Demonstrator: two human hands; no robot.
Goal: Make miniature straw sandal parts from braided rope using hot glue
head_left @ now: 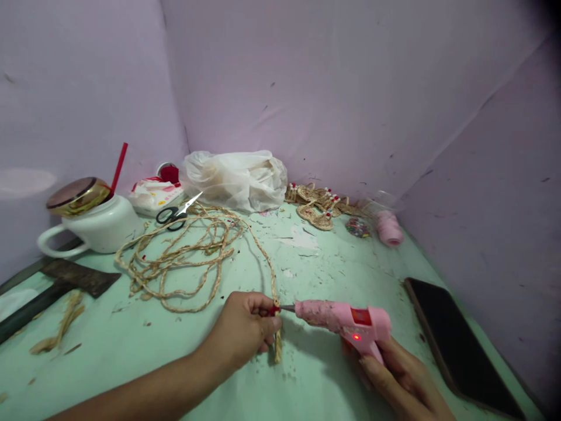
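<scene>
A pink glue gun points at a braided rope.
The left hand pinches the rope near its end, by a small red bit. The right hand holds the glue gun, with the tip right by the red bit. More rope lies in loops on the green table.

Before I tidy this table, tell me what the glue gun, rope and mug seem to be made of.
Glue gun: likely plastic, pink and smooth behind, crusted toward the nozzle, whose grey look suggests metal.
Rope: probably plant fibre, matt, judging by its tan, intertwined strands.
Mug: white and smooth with a soft sheen; ceramic or enamelled metal, I can't tell which.
</scene>
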